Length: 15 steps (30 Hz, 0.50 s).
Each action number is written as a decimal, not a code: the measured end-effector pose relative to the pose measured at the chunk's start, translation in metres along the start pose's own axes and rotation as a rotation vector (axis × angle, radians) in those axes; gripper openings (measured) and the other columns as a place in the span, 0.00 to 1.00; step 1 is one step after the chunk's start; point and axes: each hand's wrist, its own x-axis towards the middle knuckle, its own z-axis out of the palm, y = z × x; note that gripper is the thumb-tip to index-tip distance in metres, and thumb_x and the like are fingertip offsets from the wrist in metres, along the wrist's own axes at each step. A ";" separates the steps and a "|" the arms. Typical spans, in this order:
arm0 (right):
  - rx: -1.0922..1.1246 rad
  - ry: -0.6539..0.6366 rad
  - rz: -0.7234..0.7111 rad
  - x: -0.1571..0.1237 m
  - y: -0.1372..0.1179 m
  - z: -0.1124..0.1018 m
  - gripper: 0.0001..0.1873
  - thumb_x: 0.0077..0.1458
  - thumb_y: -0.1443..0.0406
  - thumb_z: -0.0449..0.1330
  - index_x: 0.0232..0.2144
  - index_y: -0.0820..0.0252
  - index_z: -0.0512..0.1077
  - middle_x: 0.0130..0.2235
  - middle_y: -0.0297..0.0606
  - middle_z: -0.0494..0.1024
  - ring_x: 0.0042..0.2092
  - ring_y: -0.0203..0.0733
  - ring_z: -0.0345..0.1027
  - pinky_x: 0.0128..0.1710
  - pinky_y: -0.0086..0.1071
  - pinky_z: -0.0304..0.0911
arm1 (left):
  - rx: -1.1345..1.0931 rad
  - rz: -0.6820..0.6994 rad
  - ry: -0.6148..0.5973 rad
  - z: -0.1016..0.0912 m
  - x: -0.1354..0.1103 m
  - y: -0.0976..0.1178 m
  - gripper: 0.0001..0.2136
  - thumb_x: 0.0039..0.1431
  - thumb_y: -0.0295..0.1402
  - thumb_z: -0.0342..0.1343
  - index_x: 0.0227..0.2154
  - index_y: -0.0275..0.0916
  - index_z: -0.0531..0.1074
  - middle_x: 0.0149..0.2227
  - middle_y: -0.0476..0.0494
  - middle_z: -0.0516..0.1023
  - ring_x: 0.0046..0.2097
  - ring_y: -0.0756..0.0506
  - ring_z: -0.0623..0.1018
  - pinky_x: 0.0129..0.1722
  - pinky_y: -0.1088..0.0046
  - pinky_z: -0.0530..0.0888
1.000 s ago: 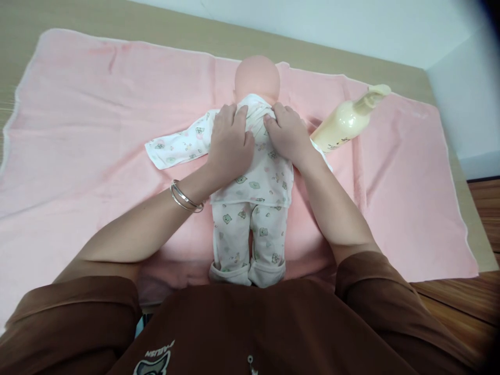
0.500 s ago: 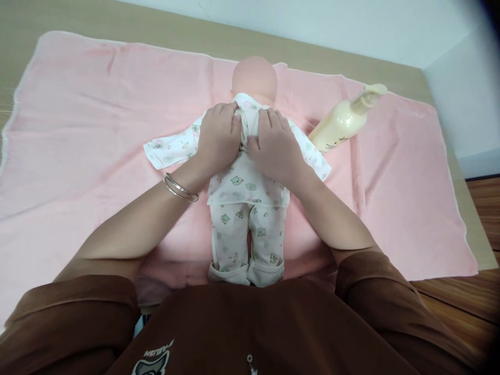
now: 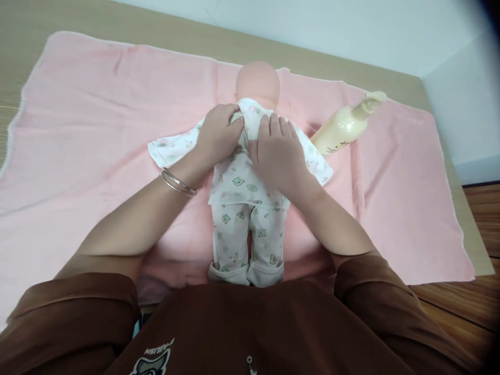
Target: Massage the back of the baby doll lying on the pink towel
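Observation:
A baby doll (image 3: pixel 258 80) lies face down, in a white printed shirt (image 3: pixel 244 182) and matching trousers (image 3: pixel 229 234). My left hand (image 3: pixel 219 133) rests on the left side of its upper back, thumb apart from the fingers, whose tips curve over the shoulder. On the right side of the back, my right hand (image 3: pixel 277 151) lies flat with its fingers stretched toward the doll's shoulder. Between my thumbs the shirt shows slight creases. The shirt's sleeves (image 3: pixel 174 148) spread out to both sides. The doll's face is hidden.
A pink towel (image 3: pixel 97 114) is spread under the doll on a wooden table (image 3: pixel 164 31). A cream-coloured pump bottle (image 3: pixel 341 127) lies tilted on the towel, close to the right sleeve. Behind the table rises a pale wall (image 3: pixel 351 31).
The shirt cloth bunched between my hands has flattened. My right hand's fingers have straightened and lie flatter. My left thumb has shifted slightly, and the whole view has moved a little.

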 end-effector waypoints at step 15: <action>0.003 0.041 0.065 0.019 0.018 0.008 0.32 0.74 0.59 0.43 0.68 0.79 0.61 0.72 0.67 0.63 0.76 0.66 0.56 0.78 0.62 0.47 | 0.168 0.107 -0.060 0.004 -0.011 -0.001 0.16 0.69 0.30 0.52 0.57 0.39 0.73 0.56 0.30 0.78 0.62 0.29 0.77 0.64 0.48 0.74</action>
